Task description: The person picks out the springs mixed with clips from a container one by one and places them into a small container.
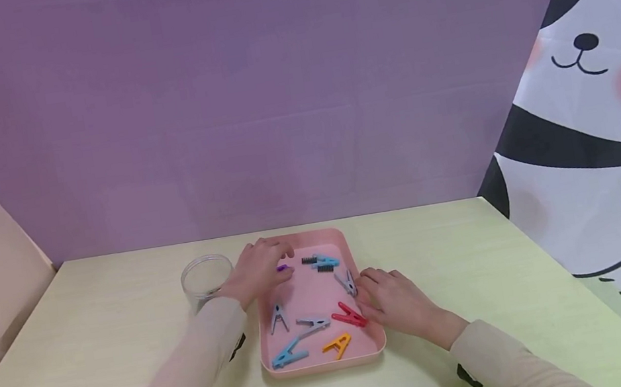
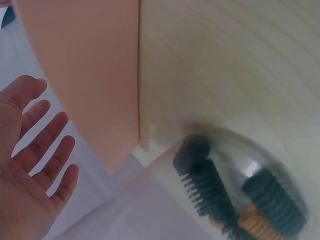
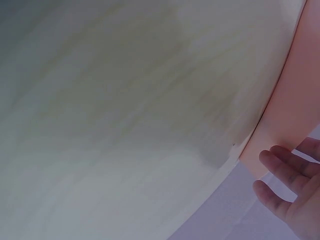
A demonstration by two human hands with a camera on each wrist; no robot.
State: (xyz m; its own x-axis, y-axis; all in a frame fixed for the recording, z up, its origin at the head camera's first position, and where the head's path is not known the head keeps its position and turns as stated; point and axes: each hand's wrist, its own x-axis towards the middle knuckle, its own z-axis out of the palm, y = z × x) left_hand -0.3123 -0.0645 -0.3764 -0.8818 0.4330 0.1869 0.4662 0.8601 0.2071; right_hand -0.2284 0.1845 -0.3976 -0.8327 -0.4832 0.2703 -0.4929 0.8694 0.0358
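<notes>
Left hand [image 1: 258, 269] over far-left corner of pink tray [image 1: 369, 344], fingers straight and spread in wrist view, holding nothing; purple clip [image 1: 282, 268] just beside fingertips. Right hand [image 1: 394, 301] rests on tray's right rim, fingers relaxed, touching grey clip [image 1: 349, 282] and red clip [image 1: 349, 315]. Clear jar [image 1: 206, 279] just left of tray, clips inside. Blue clip [image 1: 289, 356] and yellow clip [image 1: 338, 344] at tray's near end.

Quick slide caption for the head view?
Both hands, left and right, reach over a pink tray of clothespins.
</notes>
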